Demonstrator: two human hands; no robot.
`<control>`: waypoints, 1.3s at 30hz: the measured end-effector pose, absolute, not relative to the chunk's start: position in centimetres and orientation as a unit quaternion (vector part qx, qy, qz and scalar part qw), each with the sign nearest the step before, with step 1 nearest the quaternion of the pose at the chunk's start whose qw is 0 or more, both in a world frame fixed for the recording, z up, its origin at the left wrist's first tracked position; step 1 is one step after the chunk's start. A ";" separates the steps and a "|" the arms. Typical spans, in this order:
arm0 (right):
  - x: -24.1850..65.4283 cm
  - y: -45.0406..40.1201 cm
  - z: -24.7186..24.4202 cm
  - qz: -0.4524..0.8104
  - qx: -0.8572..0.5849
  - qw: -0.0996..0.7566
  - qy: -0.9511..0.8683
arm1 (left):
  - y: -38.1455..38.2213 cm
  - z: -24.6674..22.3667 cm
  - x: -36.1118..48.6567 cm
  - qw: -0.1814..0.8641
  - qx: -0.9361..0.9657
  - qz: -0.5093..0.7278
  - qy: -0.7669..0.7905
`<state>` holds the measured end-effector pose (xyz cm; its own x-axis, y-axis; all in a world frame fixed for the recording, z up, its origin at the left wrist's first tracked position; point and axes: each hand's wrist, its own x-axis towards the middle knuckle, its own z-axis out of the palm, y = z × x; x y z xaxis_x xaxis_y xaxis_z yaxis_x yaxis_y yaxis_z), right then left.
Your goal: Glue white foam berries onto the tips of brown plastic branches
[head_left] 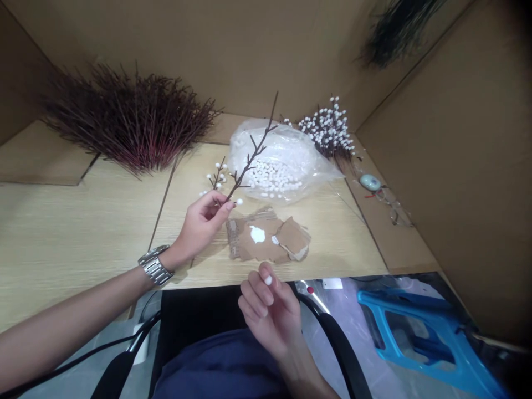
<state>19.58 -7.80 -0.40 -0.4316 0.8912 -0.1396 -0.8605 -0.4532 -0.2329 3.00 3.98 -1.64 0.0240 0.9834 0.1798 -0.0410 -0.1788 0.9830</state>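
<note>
Twig (254,154) and bead (268,280) are split between two hands; the left hand (203,221) has its grip clamped on the twig's lower end, thumb against fingers, so the forked length slants up and away, perhaps to leave its side shoots clear; a second bead (239,202) shows right by that thumb. The right hand (270,316), palm upward near the front edge of the desk (116,221), has its grip closed on its bead at the fingertips, probably because something so small and round needs a fine pinch; torn cardboard (241,249) lies just beyond it, bearing a white blob (257,234), presumably to spare the desk top; behind lies a clear bag (316,166) of beads, handily near; bare twigs (141,122) at left and beaded stems (328,130) at back right seem kept apart to avoid mixing; a short beaded sprig (216,177) shows beyond the left hand, and I cannot tell whether it is held.
</note>
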 end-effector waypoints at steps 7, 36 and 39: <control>21.2 -6.1 0.6 0.800 -0.192 0.523 -0.224 | 3.6 -1.2 2.9 0.470 0.547 0.526 0.451; 25.0 9.6 13.4 0.211 -0.424 0.477 -0.740 | 2.7 -0.8 2.8 0.446 0.605 0.448 0.484; 24.7 9.5 13.5 0.211 -0.417 0.472 -0.747 | 2.7 -0.7 2.8 0.444 0.611 0.440 0.486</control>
